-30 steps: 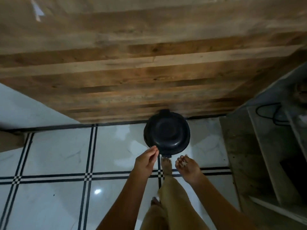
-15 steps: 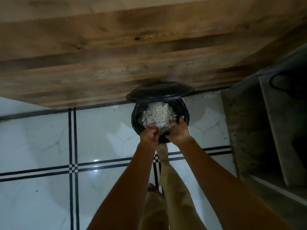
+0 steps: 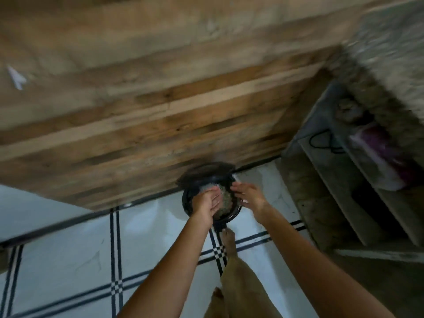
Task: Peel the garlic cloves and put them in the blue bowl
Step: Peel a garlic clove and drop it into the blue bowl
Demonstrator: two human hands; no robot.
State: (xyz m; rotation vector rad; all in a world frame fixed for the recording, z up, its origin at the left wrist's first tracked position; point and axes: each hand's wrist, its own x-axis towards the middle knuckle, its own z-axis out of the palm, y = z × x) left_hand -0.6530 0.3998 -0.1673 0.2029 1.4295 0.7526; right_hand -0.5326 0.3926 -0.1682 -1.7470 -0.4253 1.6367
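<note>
the frame is dim overall, with muted colours. motion blur smears the whole view — strongest at the upper right corner and across the wooden surface (image 3: pixel 160 92). the glossy floor tiles (image 3: pixel 68 249) carry soft, pale reflections. both hands are blurred at the fingertips. wide-angle distortion bends straight lines near the edges — shelf interiors (image 3: pixel 371 203) at right fall into deep shadow.
</note>
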